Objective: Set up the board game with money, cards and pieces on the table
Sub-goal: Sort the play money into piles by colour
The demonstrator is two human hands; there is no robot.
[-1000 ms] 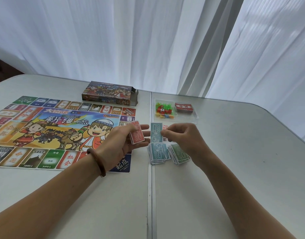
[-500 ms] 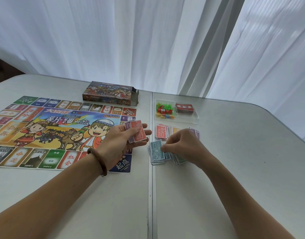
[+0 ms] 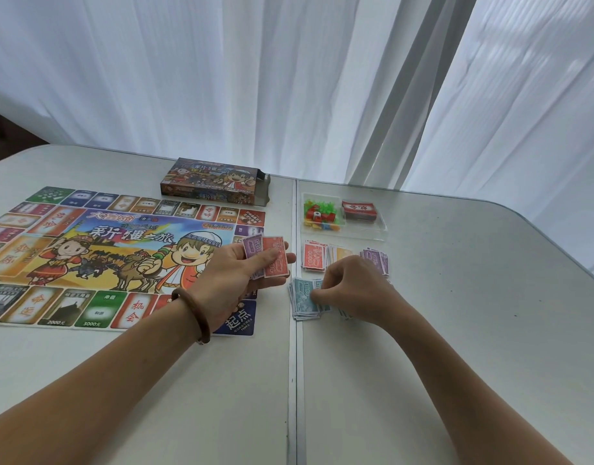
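The colourful game board [image 3: 97, 250] lies unfolded on the left of the table. My left hand [image 3: 235, 280] holds a small fan of red and purple play-money notes [image 3: 267, 256] over the board's right edge. My right hand [image 3: 352, 290] is down on the blue money pile [image 3: 304, 298], fingers curled and pinching its notes. Behind it lie a red pile [image 3: 314, 256], an orange pile [image 3: 339, 253] and a purple pile [image 3: 376, 258]. A clear tray [image 3: 381, 229] holds coloured pieces [image 3: 320, 214] and a red card deck [image 3: 359, 209].
The game box [image 3: 215, 181] lies at the back by the board's far edge. A seam [image 3: 293, 380] runs between the two table halves. White curtains hang behind. The table's rounded right corner [image 3: 564, 250] is near.
My right hand lowered the blue note it held up onto the blue pile. In my left hand a purple note now shows beside the red one.
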